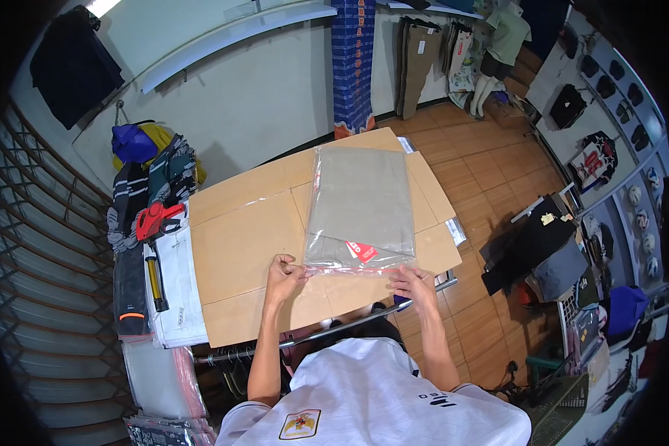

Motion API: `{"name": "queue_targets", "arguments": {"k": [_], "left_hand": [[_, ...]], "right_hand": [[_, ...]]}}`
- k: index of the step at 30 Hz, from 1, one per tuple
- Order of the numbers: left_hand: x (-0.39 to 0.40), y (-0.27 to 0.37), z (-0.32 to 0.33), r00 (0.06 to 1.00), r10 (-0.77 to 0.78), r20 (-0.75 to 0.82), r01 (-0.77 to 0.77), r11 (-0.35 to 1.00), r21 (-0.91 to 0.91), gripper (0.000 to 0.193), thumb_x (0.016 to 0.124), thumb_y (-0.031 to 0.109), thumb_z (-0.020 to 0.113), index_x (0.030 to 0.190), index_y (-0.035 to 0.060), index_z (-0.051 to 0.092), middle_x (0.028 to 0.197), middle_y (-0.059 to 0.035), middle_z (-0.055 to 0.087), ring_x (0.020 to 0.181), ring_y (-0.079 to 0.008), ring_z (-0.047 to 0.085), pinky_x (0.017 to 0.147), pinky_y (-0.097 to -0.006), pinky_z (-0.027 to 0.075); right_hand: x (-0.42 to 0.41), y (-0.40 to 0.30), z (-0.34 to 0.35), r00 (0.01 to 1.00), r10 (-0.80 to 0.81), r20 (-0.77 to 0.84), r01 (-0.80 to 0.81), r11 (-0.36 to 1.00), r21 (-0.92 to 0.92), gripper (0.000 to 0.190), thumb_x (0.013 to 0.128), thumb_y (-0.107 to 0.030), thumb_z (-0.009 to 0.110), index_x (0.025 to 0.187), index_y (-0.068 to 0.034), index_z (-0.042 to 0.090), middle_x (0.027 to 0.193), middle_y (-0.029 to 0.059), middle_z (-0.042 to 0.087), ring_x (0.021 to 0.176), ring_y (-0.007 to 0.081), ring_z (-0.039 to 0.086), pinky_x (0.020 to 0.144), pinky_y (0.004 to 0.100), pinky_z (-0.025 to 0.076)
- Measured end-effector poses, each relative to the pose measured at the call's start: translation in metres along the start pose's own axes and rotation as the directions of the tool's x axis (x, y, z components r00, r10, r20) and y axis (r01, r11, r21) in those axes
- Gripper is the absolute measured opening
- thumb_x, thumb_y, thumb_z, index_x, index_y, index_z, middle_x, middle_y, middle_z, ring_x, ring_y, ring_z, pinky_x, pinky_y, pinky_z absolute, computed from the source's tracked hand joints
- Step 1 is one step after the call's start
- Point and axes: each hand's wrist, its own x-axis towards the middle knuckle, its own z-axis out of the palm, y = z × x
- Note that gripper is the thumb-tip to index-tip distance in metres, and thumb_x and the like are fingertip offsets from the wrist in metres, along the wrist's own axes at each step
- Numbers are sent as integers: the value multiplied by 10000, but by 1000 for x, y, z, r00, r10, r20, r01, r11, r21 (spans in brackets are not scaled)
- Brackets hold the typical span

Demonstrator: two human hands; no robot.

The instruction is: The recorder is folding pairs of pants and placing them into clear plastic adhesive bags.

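Note:
A folded grey-beige garment [365, 192] lies inside a clear plastic zip bag [362, 257] on a flat cardboard sheet [251, 245]. Through the film shows a red and white tag [362, 251] near the garment's lower edge. The bag's red zip strip runs along the side nearest me. My left hand [285, 277] pinches the left end of this strip between thumb and fingers. At the strip's right end, my right hand [415, 284] grips the corner the same way. Whether the zip is sealed cannot be made out.
Left of the cardboard lie a red price-label gun [159, 220] and a yellow-and-black tool [155, 283] on a white package [178, 295]. Clear plastic bags [161, 382] are stacked at lower left. A metal rail [306, 337] runs along the near edge. Clothes racks [535, 245] stand at right.

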Motion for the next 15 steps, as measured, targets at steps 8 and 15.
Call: {"name": "queue_targets", "arguments": {"k": [8, 15], "left_hand": [[0, 3, 5, 1000, 1, 26, -2, 999, 40, 402, 896, 4, 685, 1166, -34, 390, 885, -185, 684, 798, -227, 731, 674, -310, 615], [3, 1, 5, 1000, -11, 6, 11, 1000, 29, 414, 877, -19, 687, 1159, -53, 386, 867, -183, 687, 782, -225, 728, 652, -312, 612]], "right_hand": [[5, 24, 5, 995, -100, -17, 100, 995, 23, 308, 973, -228, 659, 1082, 60, 667, 946, 186, 741, 717, 195, 729, 572, 272, 583], [-5, 6, 19, 999, -39, 17, 40, 997, -59, 300, 987, -187, 631, 1103, 88, 653, 939, 190, 739, 676, 188, 712, 554, 274, 581]]}}
